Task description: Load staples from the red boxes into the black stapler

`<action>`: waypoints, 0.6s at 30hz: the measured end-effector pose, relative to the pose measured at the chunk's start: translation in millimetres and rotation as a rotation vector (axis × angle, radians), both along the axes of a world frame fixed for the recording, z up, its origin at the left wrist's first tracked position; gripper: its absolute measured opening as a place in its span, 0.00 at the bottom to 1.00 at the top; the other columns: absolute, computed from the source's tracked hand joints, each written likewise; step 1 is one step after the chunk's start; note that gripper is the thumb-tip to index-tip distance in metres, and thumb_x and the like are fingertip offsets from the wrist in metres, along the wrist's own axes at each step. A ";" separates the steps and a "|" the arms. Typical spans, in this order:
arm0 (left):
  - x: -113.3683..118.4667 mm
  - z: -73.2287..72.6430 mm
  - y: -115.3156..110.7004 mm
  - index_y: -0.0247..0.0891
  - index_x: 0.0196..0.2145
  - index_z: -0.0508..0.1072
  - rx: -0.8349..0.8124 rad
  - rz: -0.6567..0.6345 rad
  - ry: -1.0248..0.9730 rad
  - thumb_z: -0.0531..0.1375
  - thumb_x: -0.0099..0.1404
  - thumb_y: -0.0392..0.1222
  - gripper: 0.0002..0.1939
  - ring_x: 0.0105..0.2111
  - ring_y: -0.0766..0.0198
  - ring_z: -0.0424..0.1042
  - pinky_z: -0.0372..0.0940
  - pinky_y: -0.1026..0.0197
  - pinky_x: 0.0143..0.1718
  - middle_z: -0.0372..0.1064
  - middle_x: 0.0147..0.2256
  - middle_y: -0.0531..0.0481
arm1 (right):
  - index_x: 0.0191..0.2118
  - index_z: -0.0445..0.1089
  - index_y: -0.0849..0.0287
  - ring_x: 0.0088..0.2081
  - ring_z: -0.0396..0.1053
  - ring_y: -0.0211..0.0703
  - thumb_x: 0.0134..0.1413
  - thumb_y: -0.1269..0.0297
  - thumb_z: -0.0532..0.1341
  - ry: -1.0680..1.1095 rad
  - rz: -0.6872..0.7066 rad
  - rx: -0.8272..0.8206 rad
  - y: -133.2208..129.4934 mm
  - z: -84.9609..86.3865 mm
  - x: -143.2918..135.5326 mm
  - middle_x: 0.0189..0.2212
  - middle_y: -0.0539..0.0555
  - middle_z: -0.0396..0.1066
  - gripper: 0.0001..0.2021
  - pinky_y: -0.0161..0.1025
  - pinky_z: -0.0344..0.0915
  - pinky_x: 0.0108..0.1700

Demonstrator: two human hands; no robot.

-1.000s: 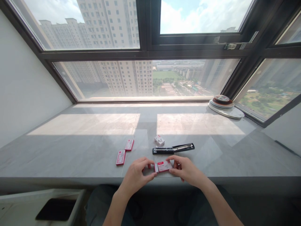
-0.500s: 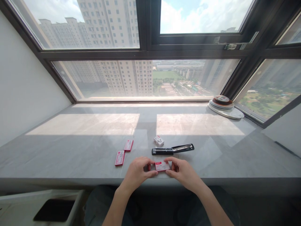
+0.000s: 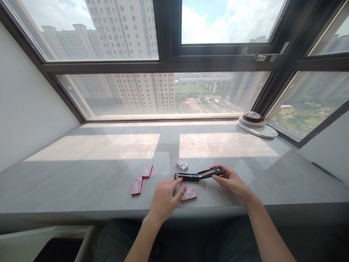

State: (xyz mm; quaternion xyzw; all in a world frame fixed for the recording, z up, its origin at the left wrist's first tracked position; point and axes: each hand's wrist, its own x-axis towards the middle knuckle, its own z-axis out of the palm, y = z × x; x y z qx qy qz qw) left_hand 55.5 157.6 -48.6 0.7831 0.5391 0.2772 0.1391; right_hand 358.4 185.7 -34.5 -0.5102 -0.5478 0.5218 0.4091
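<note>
A black stapler (image 3: 188, 177) lies unfolded on the grey stone ledge, its metal insides facing up. My right hand (image 3: 231, 182) has the raised right end of it between thumb and fingers. At the stapler's left end, the index fingertip of my left hand (image 3: 165, 199) seems to touch the near edge; the thumb is spread away from it. Just right of that thumb lies a flat red-and-white box (image 3: 190, 194), partly covered by it. Behind the stapler sits a small white box (image 3: 182, 165) with a bit of red.
Two more red-and-white boxes, one farther (image 3: 147, 170) and one nearer (image 3: 136, 186), lie left of my hands, almost corner to corner. A stack of plates (image 3: 257, 133) stands at the back right by the window frame (image 3: 163, 66). The ledge's front edge runs beneath my wrists.
Both hands have let go of the flat red-and-white box. The right hand has moved right onto the stapler's end, the left hand up to its left end. The view has shifted slightly.
</note>
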 end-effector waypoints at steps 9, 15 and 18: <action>8.3 7.6 -0.4 0.47 0.46 0.76 0.013 0.065 -0.015 0.58 0.70 0.54 0.14 0.41 0.54 0.72 0.57 0.55 0.40 0.75 0.39 0.49 | 0.42 0.75 0.58 0.24 0.53 0.35 0.53 0.48 0.71 -0.224 0.280 0.305 57.5 8.0 -74.4 0.20 0.43 0.57 0.19 0.35 0.50 0.28; 16.6 12.3 -8.1 0.45 0.41 0.76 0.100 0.025 0.041 0.64 0.65 0.56 0.14 0.42 0.52 0.70 0.56 0.52 0.42 0.73 0.38 0.47 | 0.40 0.74 0.56 0.24 0.57 0.35 0.52 0.52 0.71 -0.478 0.323 0.373 57.1 3.2 -92.9 0.20 0.42 0.60 0.15 0.35 0.47 0.27; 18.8 6.7 -13.9 0.47 0.43 0.76 0.125 -0.110 0.057 0.68 0.63 0.48 0.11 0.43 0.54 0.70 0.56 0.52 0.44 0.72 0.39 0.49 | 0.40 0.74 0.55 0.24 0.59 0.36 0.53 0.53 0.71 -0.533 0.315 0.383 56.6 2.9 -93.7 0.21 0.42 0.61 0.14 0.35 0.47 0.27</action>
